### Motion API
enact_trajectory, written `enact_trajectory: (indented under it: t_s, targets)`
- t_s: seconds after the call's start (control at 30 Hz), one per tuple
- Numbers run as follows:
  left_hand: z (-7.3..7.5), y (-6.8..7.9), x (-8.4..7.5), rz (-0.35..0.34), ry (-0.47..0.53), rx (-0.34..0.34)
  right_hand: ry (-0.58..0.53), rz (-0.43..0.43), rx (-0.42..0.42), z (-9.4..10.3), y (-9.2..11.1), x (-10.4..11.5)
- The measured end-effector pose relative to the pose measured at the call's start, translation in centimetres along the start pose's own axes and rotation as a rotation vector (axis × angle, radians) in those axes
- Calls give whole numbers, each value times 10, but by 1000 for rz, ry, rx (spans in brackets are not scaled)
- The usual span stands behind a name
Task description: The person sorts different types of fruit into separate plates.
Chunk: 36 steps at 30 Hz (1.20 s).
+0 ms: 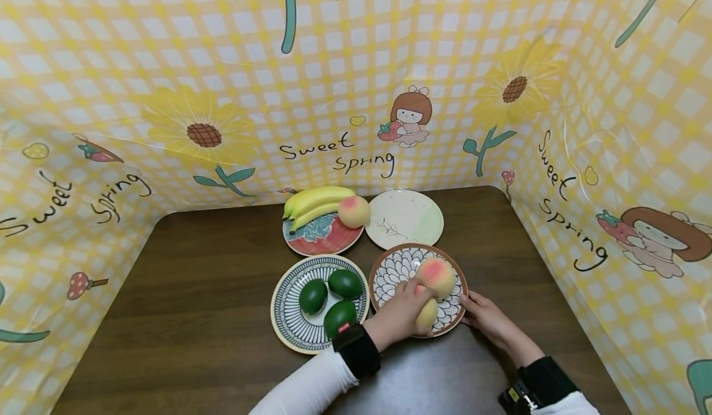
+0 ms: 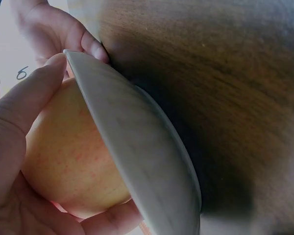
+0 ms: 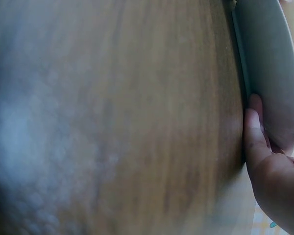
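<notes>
A brown-rimmed plate with a petal pattern holds two peaches. My left hand curls round the nearer peach, thumb and fingers on its sides, right at the plate's rim. The other peach, blushed pink on top, lies just behind it. At the plate's right edge my right hand pinches the rim, with fingers under the plate's pale underside and the thumb at the edge. Part of the held peach is hidden by the left hand.
Left of it, a blue-striped plate carries several green avocado-like fruits. Behind stand a red-and-blue plate with bananas and a peach, and a pale plate. Checked yellow cloth walls in the wooden table.
</notes>
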State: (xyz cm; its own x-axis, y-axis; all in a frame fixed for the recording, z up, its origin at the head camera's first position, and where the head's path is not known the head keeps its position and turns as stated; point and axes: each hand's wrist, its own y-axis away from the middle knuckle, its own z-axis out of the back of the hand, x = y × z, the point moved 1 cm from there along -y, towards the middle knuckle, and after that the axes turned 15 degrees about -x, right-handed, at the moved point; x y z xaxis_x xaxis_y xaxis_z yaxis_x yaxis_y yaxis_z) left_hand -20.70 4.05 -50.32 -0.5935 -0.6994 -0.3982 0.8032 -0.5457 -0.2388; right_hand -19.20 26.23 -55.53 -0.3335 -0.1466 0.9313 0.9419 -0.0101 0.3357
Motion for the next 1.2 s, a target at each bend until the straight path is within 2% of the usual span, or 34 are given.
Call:
enact_trajectory:
  t_s: [0.17, 0.5, 0.63, 0.8, 0.93, 1.03, 1.2]
  targets:
    - [0, -1, 3, 3, 12, 3, -3, 1, -2, 0, 0, 0]
    - [1, -2, 6, -39, -59, 9, 12, -13, -16, 0, -1, 0]
    - [4, -3, 5, -61, -97, 14, 17, -15, -12, 0, -1, -1]
    - [12, -6, 5, -55, -107, 30, 11, -16, -14, 0, -1, -2]
    - [23, -10, 5, -64, -104, 44, 8, -12, -12, 0, -1, -1]
    - [38, -14, 5, -97, -92, 39, 5, -4, -7, 0, 0, -1]
    - [81, -27, 12, -134, -55, 12, 0, 6, 2, 1, 0, -1]
